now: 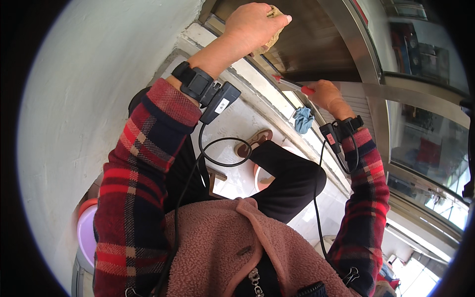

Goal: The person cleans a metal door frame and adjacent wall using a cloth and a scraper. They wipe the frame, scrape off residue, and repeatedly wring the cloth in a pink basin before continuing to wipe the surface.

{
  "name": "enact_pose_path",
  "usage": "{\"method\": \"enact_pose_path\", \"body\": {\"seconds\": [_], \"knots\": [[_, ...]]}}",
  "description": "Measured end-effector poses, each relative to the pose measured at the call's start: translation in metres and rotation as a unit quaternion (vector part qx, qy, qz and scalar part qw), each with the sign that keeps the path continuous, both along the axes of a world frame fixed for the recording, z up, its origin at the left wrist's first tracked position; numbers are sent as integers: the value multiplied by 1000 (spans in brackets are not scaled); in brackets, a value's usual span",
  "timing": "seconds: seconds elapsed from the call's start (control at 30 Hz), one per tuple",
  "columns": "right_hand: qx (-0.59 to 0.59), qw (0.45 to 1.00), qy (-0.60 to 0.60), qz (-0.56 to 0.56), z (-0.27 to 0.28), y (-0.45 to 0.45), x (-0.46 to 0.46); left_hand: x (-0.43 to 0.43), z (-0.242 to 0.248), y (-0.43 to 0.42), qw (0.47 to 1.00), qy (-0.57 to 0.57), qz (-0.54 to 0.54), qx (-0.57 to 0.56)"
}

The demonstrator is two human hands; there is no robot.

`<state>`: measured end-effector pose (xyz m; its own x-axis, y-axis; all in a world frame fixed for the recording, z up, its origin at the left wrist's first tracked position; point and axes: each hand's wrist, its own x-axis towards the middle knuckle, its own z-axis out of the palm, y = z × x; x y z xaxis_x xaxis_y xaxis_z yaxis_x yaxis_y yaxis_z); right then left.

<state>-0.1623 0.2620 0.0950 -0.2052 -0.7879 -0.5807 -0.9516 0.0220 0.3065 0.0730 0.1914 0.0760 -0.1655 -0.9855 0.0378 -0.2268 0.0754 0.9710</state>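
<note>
My left hand (pixel 250 28) grips a tan sponge or folded cloth (pixel 275 35) in front of the brown metal lower panel (pixel 311 41) of a metal-framed glass door. In my right hand (pixel 326 94) is a slim hand tool (pixel 291 83) with a red grip, a pale shaft and a red tip. That tip points left, close to the lower rail of the frame; whether it touches cannot be told. Below the tool, a crumpled blue cloth (pixel 303 120) lies on the white sill. Fingers hide part of the sponge and the tool's grip.
A pale wall (pixel 92 92) rises close on my left. Between my legs, a basin (pixel 263 178) stands on the tiled floor (pixel 230 122), partly behind my knee. Black cables (pixel 202 148) hang from both wrist devices. A lilac basin (pixel 87 234) sits at lower left. Glass panes (pixel 426 141) are on the right.
</note>
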Motion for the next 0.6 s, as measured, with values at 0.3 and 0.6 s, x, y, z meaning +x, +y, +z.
{"method": "enact_pose_path", "body": {"seconds": [0.3,0.6], "knots": [[-38,999,13,-19,6,-5,0,0,1,1,1000,-9,0,-3],[16,999,-29,-29,12,5,9,2,-2,-1,999,-34,2,-14]]}}
